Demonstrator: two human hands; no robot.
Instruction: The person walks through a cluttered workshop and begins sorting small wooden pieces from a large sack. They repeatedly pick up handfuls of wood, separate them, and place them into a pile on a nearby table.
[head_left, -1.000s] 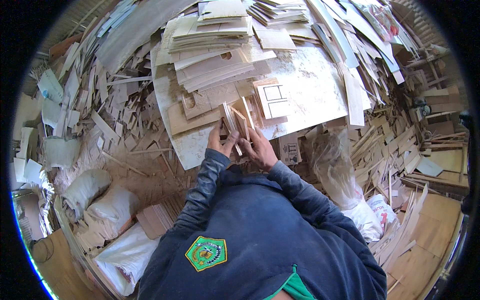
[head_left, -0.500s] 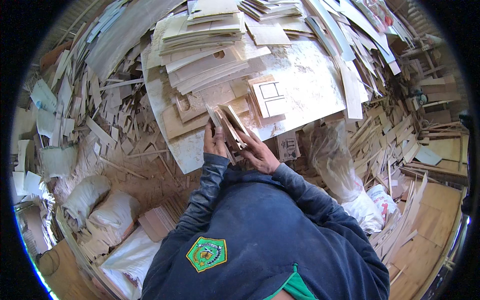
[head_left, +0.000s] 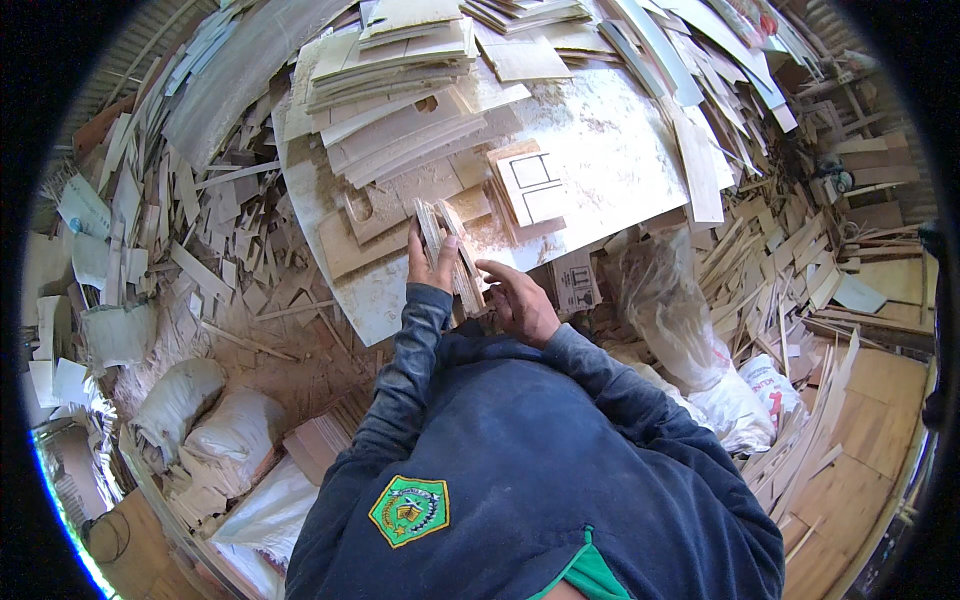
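A small stack of thin plywood pieces (head_left: 462, 272) stands edge-up just in front of my body, over the near edge of the table. My left hand (head_left: 430, 264) is closed around its left side, thumb across the edges. On the right side, my right hand (head_left: 524, 306) has its fingers curled, with the index fingertip against the stack; its other fingertips are partly hidden. Beyond the pieces lies a plywood board with a round cutout (head_left: 361, 207). To their right rests a small pile of rectangular panels (head_left: 533, 190), its top one marked with black lines.
A dusty white tabletop (head_left: 630, 150) carries tall piles of plywood sheets (head_left: 395, 65) at the back. Wood offcuts (head_left: 235, 215) heap up to the left, with more strips at right. Filled sacks (head_left: 180, 398) sit at lower left, and a plastic bag (head_left: 675, 310) stands right of the table.
The plywood pieces, fanned apart before, now sit closer together with their edges more upward. My right hand has drawn back slightly and curled its fingers. The view has shifted a little.
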